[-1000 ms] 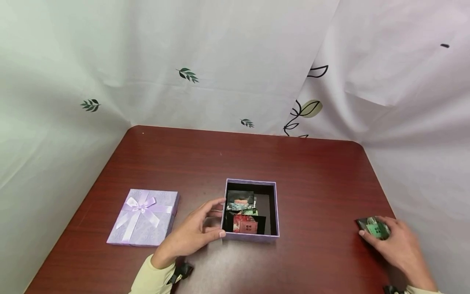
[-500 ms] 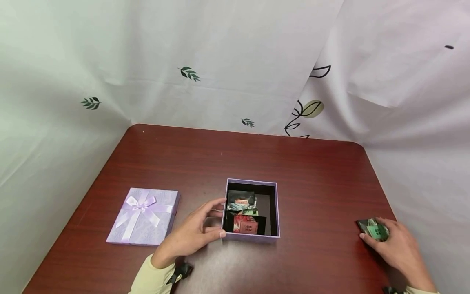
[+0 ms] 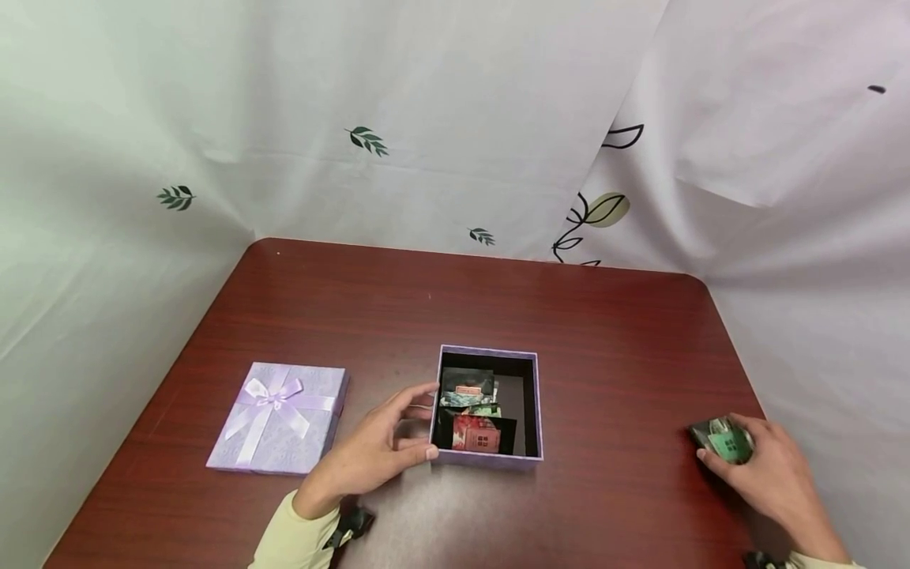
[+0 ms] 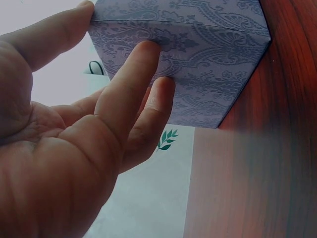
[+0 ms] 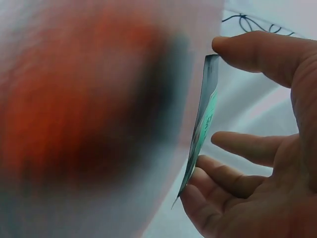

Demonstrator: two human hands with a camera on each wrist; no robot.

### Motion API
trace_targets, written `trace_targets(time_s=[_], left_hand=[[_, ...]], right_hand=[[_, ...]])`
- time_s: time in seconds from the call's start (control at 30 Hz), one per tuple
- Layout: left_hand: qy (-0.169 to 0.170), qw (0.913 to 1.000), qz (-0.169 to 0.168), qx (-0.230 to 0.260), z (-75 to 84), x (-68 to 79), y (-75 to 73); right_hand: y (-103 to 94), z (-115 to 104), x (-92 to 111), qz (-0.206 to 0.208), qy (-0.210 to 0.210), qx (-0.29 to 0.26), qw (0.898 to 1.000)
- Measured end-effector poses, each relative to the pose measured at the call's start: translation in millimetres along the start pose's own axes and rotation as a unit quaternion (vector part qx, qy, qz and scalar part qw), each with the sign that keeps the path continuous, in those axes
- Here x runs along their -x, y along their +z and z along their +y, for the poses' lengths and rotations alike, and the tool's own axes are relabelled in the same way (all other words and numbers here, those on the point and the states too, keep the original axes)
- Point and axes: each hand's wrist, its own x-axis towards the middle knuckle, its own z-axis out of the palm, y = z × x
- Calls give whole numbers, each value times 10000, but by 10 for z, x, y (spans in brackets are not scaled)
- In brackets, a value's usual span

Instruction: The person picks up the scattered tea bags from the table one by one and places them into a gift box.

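Observation:
My left hand point(image 3: 380, 442) rests against the left side of an open purple box point(image 3: 538, 403), the thumb by its front left corner. In the left wrist view the fingertips point(image 4: 148, 49) touch the patterned box wall point(image 4: 213, 54). Inside the box lie several small sachets, among them a red and black sachet point(image 3: 476, 435) and a dark sachet point(image 3: 467, 382). Far to the right, my right hand point(image 3: 771, 470) holds a black sachet with a green label point(image 3: 727, 445) by its edges, between thumb and fingers. Whether it touches the table cannot be told.
A lilac lid point(image 3: 313, 442) with a ribbon bow stands on the dark red table point(image 3: 611, 340), left of the left hand. White cloth point(image 3: 441, 118) with leaf prints hangs round the back and sides.
The right hand has shifted very slightly, and the sachet in its fingers tilts a little differently. The left hand and the box stay in place.

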Motion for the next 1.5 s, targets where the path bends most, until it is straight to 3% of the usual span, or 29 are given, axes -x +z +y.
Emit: trace_targets(time_s=[0.37, 0.77, 1.0, 1.5], left_hand=[[54, 10000, -13, -2, 0, 10, -3], [65, 10000, 0, 13, -31, 5, -5], [70, 10000, -3, -6, -25, 3, -11], [91, 10000, -36, -15, -21, 1, -20]], right_hand=[[-192, -349, 30, 517, -407, -115, 9978], [-409, -830, -91, 735, -1082, -137, 9913], [-494, -1198, -221, 1056, -1746, -179, 9788], [-473, -1833, -378, 913, -2589, -382, 9608]])
